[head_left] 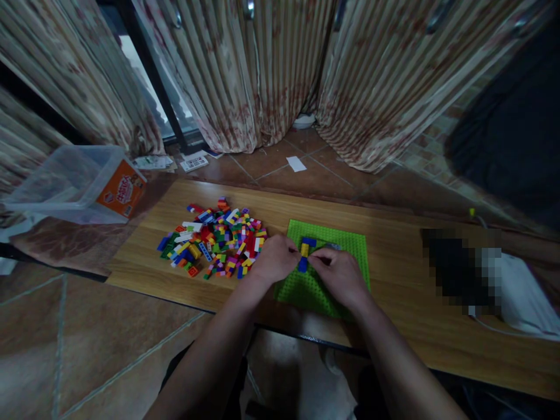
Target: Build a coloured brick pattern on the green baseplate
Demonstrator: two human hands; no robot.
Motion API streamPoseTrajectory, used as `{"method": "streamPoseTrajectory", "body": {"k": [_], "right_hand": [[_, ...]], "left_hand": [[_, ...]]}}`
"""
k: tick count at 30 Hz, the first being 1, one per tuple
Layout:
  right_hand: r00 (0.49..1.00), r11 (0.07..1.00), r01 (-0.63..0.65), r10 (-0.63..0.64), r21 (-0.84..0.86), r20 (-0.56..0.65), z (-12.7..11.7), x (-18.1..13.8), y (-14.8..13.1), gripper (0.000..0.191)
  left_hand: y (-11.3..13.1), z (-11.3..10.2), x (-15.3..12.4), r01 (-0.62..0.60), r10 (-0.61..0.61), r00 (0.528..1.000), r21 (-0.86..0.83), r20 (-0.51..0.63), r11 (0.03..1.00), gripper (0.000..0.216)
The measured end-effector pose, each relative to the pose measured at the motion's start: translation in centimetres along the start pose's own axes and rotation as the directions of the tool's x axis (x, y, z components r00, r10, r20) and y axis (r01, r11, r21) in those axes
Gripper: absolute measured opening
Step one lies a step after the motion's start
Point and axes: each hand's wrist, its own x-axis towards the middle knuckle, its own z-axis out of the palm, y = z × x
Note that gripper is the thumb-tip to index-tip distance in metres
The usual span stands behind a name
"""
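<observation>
A green studded baseplate (324, 230) lies on the wooden table. Over its left part is a small group of toy building bricks, with blue bricks (302, 264) at both ends and a yellow brick (304, 249) between them. My left hand (280, 258) is closed, its fingertips pinching the bricks from the left. From the right, the thumb and forefinger of my right hand (339, 273) pinch at the same bricks. Whether the bricks are pressed onto the plate cannot be made out. A small greyish thing behind my right hand is mostly hidden.
Left of the plate, a heap of loose coloured bricks (223, 239) spreads over the wooden table (394, 256). A clear plastic bin (65, 181) with an orange label stands beyond the table's left end. A white device (525, 297) with a cable lies at the right, beside a blurred dark object.
</observation>
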Motion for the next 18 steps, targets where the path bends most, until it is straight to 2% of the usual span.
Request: {"method": "streamPoseTrajectory", "body": {"k": [9,13,18], "right_hand": [[0.999,0.999,0.039,-0.039,0.011,0.008,0.21,0.62,0.45,0.022],[0.998,0.999,0.049,-0.050,0.012,0.031,0.21,0.70,0.63,0.022],[0.999,0.999,0.047,-0.047,0.011,0.002,0.27,0.81,0.48,0.020]], "left_hand": [[0.39,0.11,0.19,0.008,-0.008,1.000,0.051,-0.004,0.999,0.025],[0.27,0.26,0.30,0.018,-0.018,1.000,0.037,-0.005,0.999,0.025],[0.26,0.34,0.43,0.040,-0.040,0.999,0.011,-0.001,0.999,0.022]]}}
